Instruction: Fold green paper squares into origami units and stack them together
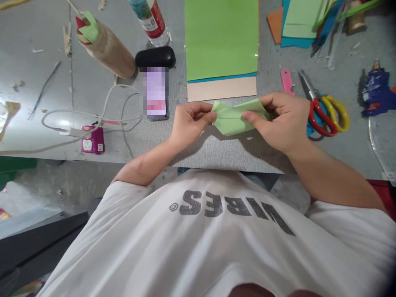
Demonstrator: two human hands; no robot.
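A light green piece of folded paper (230, 119) is held just above the near part of the table, with a crease running across it. My left hand (193, 121) pinches its left corner between thumb and fingers. At the other end my right hand (283, 121) grips it, thumb on top and fingers behind. Beyond the hands lies a stack of coloured sheets, a green sheet (222, 39) uppermost and a pale pink sheet (221, 90) showing at the near edge. Scissors (323, 117) with red and yellow handles rest right beside my right hand.
A phone (155, 90) leans by a black case (155, 57), left of the sheets. Further left are a brown cylinder (108, 49), a water bottle (151, 22), a white cable (83, 111) and a purple box (93, 139). A blue glue gun (379, 90) lies far right, a pink cutter (287, 81) nearer.
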